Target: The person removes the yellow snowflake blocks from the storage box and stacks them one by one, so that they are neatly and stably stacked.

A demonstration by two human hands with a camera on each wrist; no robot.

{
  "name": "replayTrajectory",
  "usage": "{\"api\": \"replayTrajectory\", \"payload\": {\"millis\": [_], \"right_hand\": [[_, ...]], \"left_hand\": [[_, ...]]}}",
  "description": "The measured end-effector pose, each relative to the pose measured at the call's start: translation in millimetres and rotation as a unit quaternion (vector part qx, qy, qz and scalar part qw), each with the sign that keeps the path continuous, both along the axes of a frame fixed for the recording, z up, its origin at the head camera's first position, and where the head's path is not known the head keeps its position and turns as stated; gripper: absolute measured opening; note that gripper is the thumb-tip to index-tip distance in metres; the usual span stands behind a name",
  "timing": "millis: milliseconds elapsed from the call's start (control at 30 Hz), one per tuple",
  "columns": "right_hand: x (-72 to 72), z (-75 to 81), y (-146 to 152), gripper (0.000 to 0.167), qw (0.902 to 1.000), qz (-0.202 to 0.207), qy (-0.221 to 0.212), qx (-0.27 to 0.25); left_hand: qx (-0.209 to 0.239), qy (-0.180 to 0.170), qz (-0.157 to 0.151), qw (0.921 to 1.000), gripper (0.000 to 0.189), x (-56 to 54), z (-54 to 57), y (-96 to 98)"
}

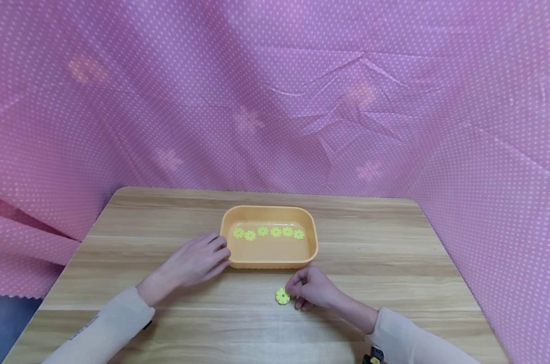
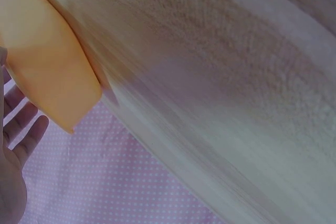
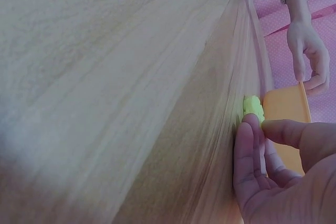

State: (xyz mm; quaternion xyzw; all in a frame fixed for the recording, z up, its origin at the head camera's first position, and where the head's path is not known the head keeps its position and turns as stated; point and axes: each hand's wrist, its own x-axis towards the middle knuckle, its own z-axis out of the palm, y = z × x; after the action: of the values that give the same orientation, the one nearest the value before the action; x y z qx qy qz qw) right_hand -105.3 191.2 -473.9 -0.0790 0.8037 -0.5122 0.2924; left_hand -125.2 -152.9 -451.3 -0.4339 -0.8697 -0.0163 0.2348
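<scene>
A yellow flower-shaped disc (image 1: pixel 282 296) with a notched edge and a small centre hole is pinched between the thumb and fingers of my right hand (image 1: pixel 315 287), in front of the tray. Seen from the side in the right wrist view, the yellow piece (image 3: pixel 252 106) looks thick and bumpy, like discs stacked together. My left hand (image 1: pixel 205 259) holds the left rim of an orange plastic tray (image 1: pixel 269 265); its thumb and fingers lie on either side of the rim in the right wrist view. Several similar yellow discs (image 1: pixel 276 232) lie in an uneven row on the tray floor.
The tray stands on a wood-grain table (image 1: pixel 370 237), toward its far edge. Pink dotted cloth (image 1: pixel 275 101) hangs behind the table and along both sides. Dark wrist devices (image 1: pixel 374 355) show at the sleeves.
</scene>
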Motion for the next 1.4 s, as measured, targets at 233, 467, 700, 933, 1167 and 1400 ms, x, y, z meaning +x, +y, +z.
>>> {"api": "replayTrajectory", "payload": {"millis": [233,467,700,933,1167,1400], "right_hand": [[0.6,0.0,-0.3,0.011,1.0000,-0.001,-0.003,-0.003],[0.9,0.1,-0.5,0.011,1.0000,-0.002,-0.001,-0.004],[1.7,0.3,0.9,0.014,0.9999,-0.002,-0.008,-0.010],[3.0,-0.4,5.6,0.016,0.9994,0.008,-0.013,-0.032],[6.2,10.0,9.5,0.016,0.9984,0.004,-0.022,-0.052],[8.1,28.5,10.7,0.017,0.9984,0.019,-0.008,-0.052]], "left_hand": [[-0.003,0.008,-0.005,1.0000,0.016,-1.2,-1.6,-0.9],[-0.007,0.010,-0.002,0.9999,0.017,-0.9,-1.5,-1.4],[-0.010,0.013,-0.004,0.9999,0.017,-1.1,-1.8,-1.6],[-0.005,0.012,-0.003,0.9999,0.017,-1.3,-2.0,-1.4],[0.000,0.012,-0.005,0.9999,0.015,-2.8,-3.5,-1.8],[0.011,0.015,-0.015,0.9997,0.014,-4.0,-4.9,-2.2]]}}
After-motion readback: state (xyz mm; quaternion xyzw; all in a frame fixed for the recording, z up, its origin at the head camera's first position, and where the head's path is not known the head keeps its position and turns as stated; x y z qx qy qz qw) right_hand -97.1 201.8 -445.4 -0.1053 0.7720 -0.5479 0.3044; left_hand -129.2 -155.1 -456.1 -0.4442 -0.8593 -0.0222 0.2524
